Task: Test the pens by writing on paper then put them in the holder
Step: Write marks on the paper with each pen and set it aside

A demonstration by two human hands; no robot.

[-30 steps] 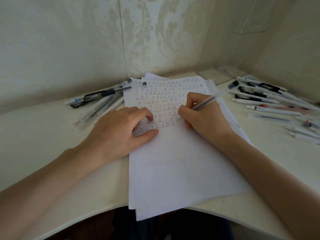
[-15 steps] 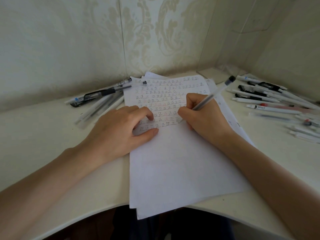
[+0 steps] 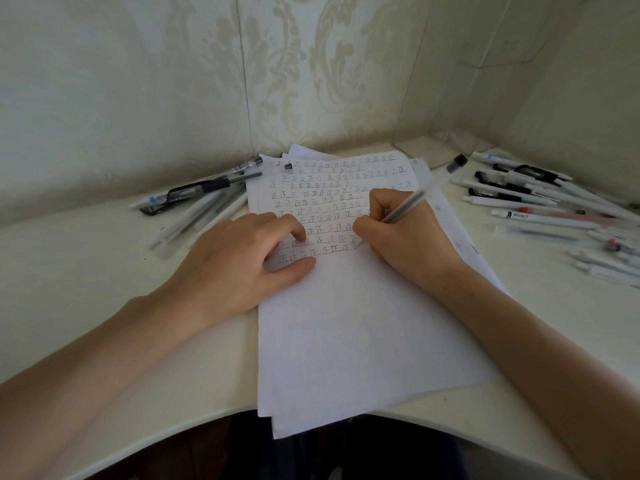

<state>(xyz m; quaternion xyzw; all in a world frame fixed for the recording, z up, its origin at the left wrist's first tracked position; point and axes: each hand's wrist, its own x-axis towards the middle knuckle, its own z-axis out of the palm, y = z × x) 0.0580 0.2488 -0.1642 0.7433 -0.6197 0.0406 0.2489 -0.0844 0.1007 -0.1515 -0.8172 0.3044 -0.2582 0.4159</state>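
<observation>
Pen [image 3: 415, 199] pinched low on its barrel by right hand [image 3: 405, 237], tip on paper [image 3: 346, 323] at the end of the last written row. Left hand [image 3: 242, 261] lies relaxed on the sheet, pinning it, grasping nothing. Judgement: pen light, stiff, smooth plastic, likely to roll; take it mid-barrel. Paper thin, apt to slide on tabletop [image 3: 86, 271].

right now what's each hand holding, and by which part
The right hand grips a clear pen low on its barrel, near the tip. The left hand holds nothing; it rests on the paper.
</observation>
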